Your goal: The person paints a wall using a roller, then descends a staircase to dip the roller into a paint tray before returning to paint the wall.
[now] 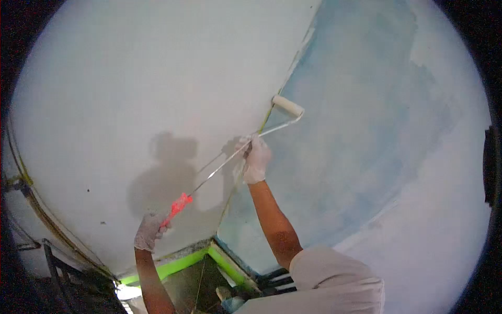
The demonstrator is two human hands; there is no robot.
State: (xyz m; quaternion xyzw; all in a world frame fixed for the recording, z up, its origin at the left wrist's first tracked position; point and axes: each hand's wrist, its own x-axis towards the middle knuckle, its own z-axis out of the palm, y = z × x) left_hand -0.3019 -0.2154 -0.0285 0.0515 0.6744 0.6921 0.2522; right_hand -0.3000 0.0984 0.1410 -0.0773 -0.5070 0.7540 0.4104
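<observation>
A paint roller [288, 106] with a pale sleeve, a long thin metal rod and a bright red-pink handle slants across the view. Its sleeve lies close to the corner line where the white wall [130, 78] meets the blue-tinted wall [355, 104]. My left hand [150, 230], in a whitish translucent glove, is closed around the lower end of the handle. Higher up, my right hand [257, 158], gloved the same way, grips the metal rod below its bend, beside the corner. Part of its fingers is hidden behind the rod.
Bright green skirting [172, 268] runs along the wall bottoms and meets at the corner. A dark railing [60, 272] stands at the lower left, near a brownish pipe-like strip [57, 225] along the wall. A dark object [489, 166] shows at the right edge.
</observation>
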